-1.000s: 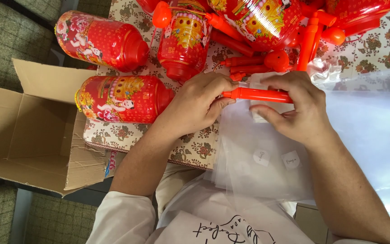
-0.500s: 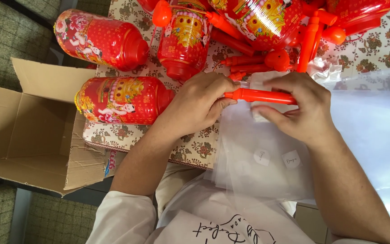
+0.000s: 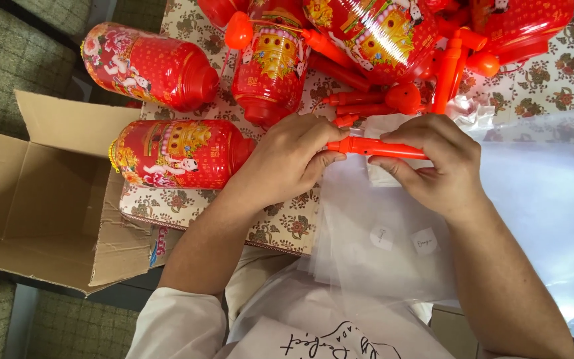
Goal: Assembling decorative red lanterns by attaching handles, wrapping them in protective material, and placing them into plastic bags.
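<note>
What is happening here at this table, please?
A person holds an orange plastic stick level between both hands: the left hand grips one end, the right hand the other. Under the hands lies a pile of clear plastic bags. Red decorated lanterns lie on the flowered tablecloth, with more orange sticks behind. An open cardboard box stands at the left.

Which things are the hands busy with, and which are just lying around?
In use: orange stick, held by left hand and right hand; clear plastic bags underneath.
Lying about: red lanterns, open cardboard box, spare orange sticks, flowered tablecloth.
</note>
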